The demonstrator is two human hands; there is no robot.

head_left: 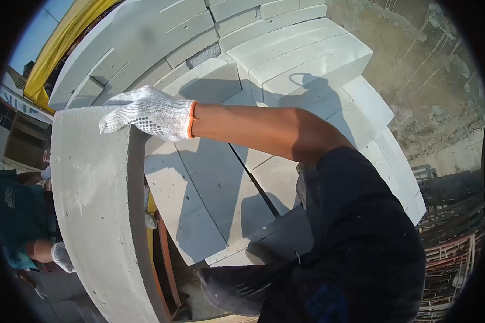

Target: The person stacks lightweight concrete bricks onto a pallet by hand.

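My right hand (pixel 145 114), in a white knitted glove with dark grip dots and an orange cuff, reaches across from the right. Its fingers and thumb clasp the upper end of a long light-grey aerated concrete block (pixel 91 188). The block stands on end at the left, its broad face toward the lower left. Part of its lower end runs out of the picture. My left hand does not show. Just right of the block lie more flat pale blocks (pixel 199 188), crossed by the shadow of my arm and head.
Stacked blocks (pixel 302 51) rise at the back. A person in a teal shirt (pixel 19 215) is at the left, one gloved hand (pixel 62 257) by the block's edge. A yellow sheet (pixel 64 46) hangs upper left. Steel bars (pixel 450 258) lie lower right beside a stained concrete surface (pixel 436 70).
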